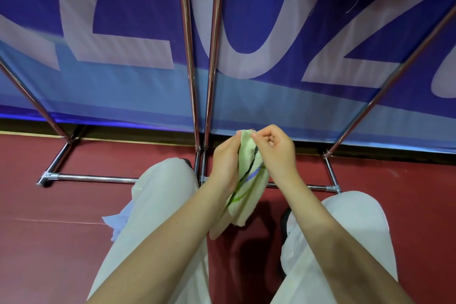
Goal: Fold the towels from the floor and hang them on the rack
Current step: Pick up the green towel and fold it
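Pinching the top edge of a pale green towel (249,180) (striped green, purple, black), the right hand (274,153) curls its fingers while the left hand (225,163) grips its side, above the red floor (61,205) before the chrome rack (195,81).

A blue banner (138,20) with large pale letters hangs behind, its lower band lighter blue. Below lies a dark red floor (49,242). Loose white trousers (162,205) cover both legs, and a dark shoe (286,217) peeks out beside the right one.
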Available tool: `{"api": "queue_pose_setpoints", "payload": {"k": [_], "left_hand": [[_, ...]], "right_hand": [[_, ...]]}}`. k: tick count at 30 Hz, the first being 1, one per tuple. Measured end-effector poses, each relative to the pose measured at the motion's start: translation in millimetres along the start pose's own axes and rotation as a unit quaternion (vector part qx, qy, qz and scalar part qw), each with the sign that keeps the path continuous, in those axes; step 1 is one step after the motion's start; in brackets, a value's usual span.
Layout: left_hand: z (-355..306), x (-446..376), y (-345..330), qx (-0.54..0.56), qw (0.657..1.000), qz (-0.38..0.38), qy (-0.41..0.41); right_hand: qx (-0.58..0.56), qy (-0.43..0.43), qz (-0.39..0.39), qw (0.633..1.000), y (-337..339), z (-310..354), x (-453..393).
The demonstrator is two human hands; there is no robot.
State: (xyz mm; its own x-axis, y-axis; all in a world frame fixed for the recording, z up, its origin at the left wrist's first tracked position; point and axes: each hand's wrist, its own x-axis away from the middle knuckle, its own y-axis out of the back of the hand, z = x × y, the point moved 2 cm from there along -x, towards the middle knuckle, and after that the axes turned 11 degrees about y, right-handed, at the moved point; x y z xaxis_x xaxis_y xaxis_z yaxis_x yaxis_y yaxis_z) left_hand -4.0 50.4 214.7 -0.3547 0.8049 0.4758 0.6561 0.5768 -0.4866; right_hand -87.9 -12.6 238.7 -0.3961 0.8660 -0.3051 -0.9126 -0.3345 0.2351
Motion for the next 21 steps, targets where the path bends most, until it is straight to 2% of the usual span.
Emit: {"api": "queue_pose_setpoints", "payload": {"k": [8,13,17,21], "left_hand": [[-1.1,0.8,-2.8,-0.108,0.994,-0.027,-0.021],[-3.1,3.6,-2.1,-0.187,0.979,0.008,-0.077],[-7.0,6.5,1.1,-0.142,0.984,-0.041,-0.098],[-18.2,10.9,0.9,-0.172,0.973,-0.076,-0.136]], "right_hand": [[0.03,-0.001,-0.006,1.0,3.1,-4.2,-3.6],[-0.011,-0.017,0.0,1.0,5.2,-4.0,-1.0],[-0.077,-0.039,0.049,0.995,6.0,-0.5,1.9],[-0.081,-0.017,0.099,0.992,5.5,-1.0,5.0]]}}
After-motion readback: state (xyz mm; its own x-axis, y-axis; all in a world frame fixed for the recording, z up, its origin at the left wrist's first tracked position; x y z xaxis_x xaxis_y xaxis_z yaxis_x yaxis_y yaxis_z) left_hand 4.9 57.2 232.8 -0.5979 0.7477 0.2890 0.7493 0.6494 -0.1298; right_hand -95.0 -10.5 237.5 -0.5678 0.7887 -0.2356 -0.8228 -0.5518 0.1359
